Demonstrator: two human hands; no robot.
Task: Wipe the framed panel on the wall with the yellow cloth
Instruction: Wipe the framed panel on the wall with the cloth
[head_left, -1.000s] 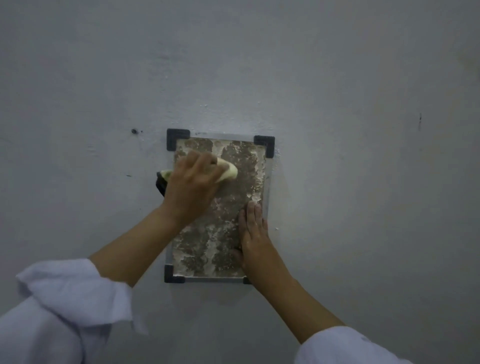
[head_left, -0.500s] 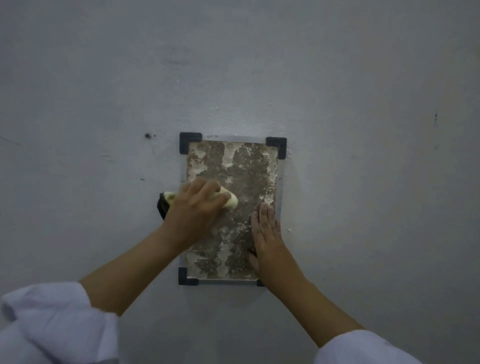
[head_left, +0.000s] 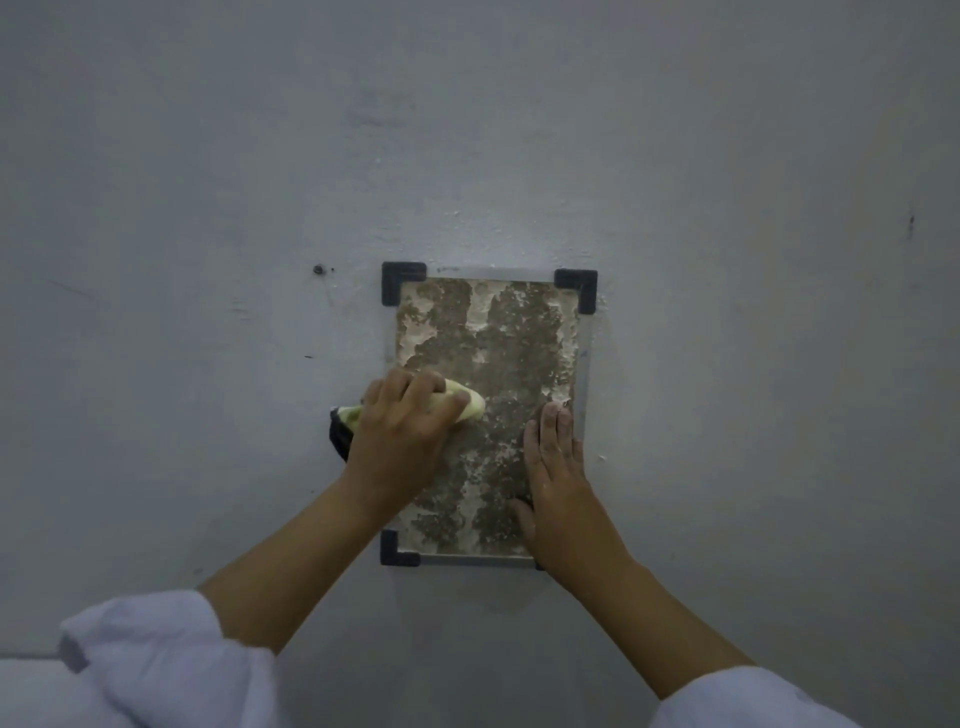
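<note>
The framed panel (head_left: 498, 332) hangs on the grey wall, a mottled brown and white rectangle with a thin silver frame and black corner pieces. My left hand (head_left: 400, 431) grips the yellow cloth (head_left: 465, 402), which has a dark backing, and presses it against the panel's left side at mid height. My right hand (head_left: 553, 467) lies flat with straight fingers on the panel's lower right part, covering the bottom right corner.
Bare grey wall (head_left: 727, 364) surrounds the panel. A small dark screw or hole (head_left: 318, 269) sits left of the top left corner. White rolled sleeves (head_left: 156, 660) show at the bottom edge.
My left hand has slid the cloth down the panel from near the top left to mid height. My right hand stays flat on the lower right part.
</note>
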